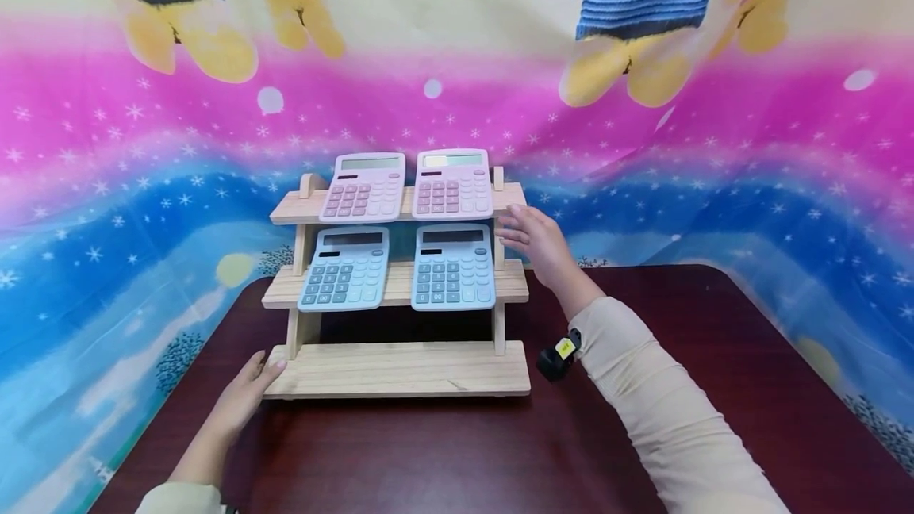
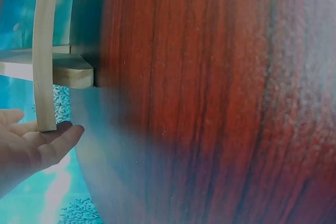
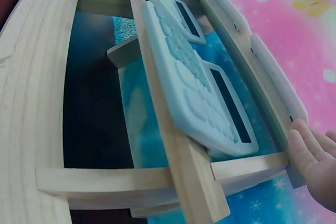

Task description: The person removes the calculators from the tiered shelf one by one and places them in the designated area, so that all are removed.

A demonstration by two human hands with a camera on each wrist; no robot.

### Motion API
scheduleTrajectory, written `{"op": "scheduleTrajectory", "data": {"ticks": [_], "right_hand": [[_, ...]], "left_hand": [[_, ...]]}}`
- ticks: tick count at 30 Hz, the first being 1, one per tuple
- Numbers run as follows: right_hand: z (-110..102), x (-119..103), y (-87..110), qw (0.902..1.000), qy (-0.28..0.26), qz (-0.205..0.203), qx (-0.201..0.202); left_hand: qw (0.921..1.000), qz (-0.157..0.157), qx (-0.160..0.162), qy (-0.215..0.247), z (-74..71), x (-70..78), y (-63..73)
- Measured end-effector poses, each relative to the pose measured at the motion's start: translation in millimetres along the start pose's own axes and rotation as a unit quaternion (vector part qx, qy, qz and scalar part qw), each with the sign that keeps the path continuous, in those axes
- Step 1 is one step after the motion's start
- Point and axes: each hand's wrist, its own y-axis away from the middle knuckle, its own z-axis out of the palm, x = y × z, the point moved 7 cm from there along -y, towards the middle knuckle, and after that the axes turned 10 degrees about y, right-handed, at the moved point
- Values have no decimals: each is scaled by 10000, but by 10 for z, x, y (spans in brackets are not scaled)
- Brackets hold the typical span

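A three-tier wooden display stand [image 1: 400, 371] stands on the dark table. Two pink calculators [image 1: 453, 185] lean side by side on its top shelf, and two blue calculators [image 1: 453, 268] on the middle one. At the left end of the bottom shelf is my left hand [image 1: 246, 391]; the left wrist view shows its extended fingers [image 2: 65, 140] against the board's end. My right hand [image 1: 539, 244] is by the right end of the top shelf, fingers straight. In the right wrist view its fingertips [image 3: 299, 127] come right up to the near pink calculator [image 3: 281, 80].
The bottom shelf carries nothing. Around the reddish-brown table [image 1: 400, 458] hangs a colourful printed cloth [image 1: 643, 141] with bears and snowflakes, close behind the stand. A black wrist camera [image 1: 557, 355] sits on my right wrist.
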Motion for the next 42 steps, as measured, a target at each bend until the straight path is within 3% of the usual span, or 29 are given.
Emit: {"op": "scheduleTrajectory", "data": {"ticks": [5, 12, 17, 23, 33, 42], "right_hand": [[50, -42, -55, 10000, -87, -4, -19], [52, -19, -133, 9994, -229, 217, 171], [54, -8, -166, 9989, -294, 301, 212], [93, 27, -179, 9984, -307, 439, 198], [169, 59, -222, 9966, -604, 520, 208], [197, 122, -282, 9923, -1057, 558, 313]], "left_hand": [[9996, -50, 155, 225, -23, -128, -40], [9964, -132, 385, 738, -161, -687, -365], [9922, -276, 364, 1157, -214, -887, -488], [9853, -324, 376, 1632, -197, -828, -434], [9727, -516, 191, 2253, -98, -367, -70], [9445, -523, 145, 3238, -119, -335, -34]]}}
